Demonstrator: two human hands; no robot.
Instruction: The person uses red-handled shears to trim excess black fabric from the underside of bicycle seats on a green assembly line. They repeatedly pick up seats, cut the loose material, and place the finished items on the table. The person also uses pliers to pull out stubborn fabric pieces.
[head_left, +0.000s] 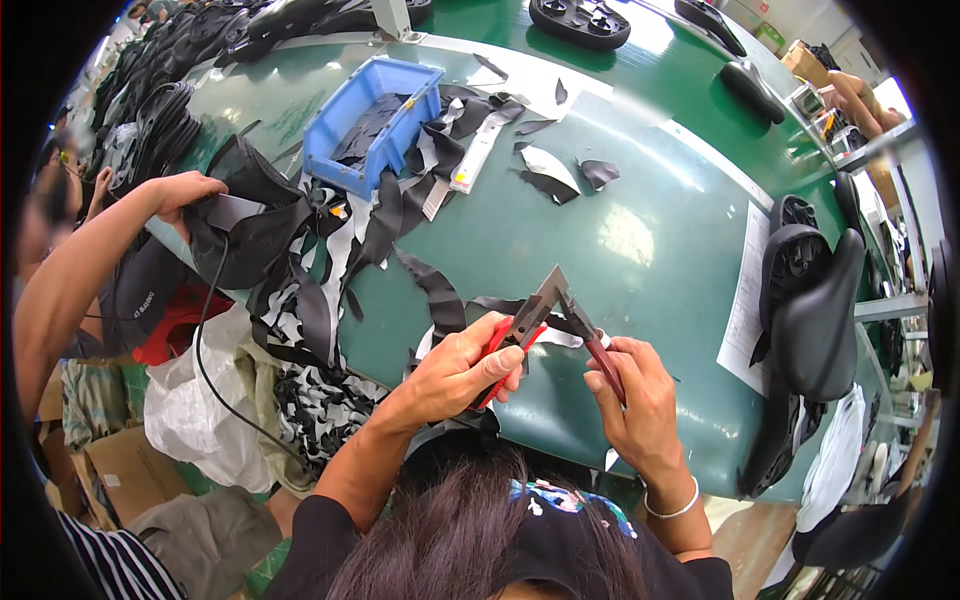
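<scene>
My left hand (468, 368) is wrapped round red-handled pliers (537, 308) with a long, flat metal jaw pointing up and away over the near part of the green table. My right hand (637, 398) grips a dark-red-handled tool (604, 362) with a dark metal working end; its exact kind is unclear. The tips of both tools meet or overlap above the table, and I cannot tell whether they touch. Behind and below the tools lies a strip of black and white trimmings (500, 303). Black scraps (430, 285) lie just left of the tools.
A blue bin (345, 178) holding black scraps stands at the far left, with trimmings heaped beside it. Black saddles (815, 315) and a paper sheet (744, 290) are at the right. A co-worker's hand (185, 195) rests near a black cover (250, 225); a cable (210, 350) hangs there.
</scene>
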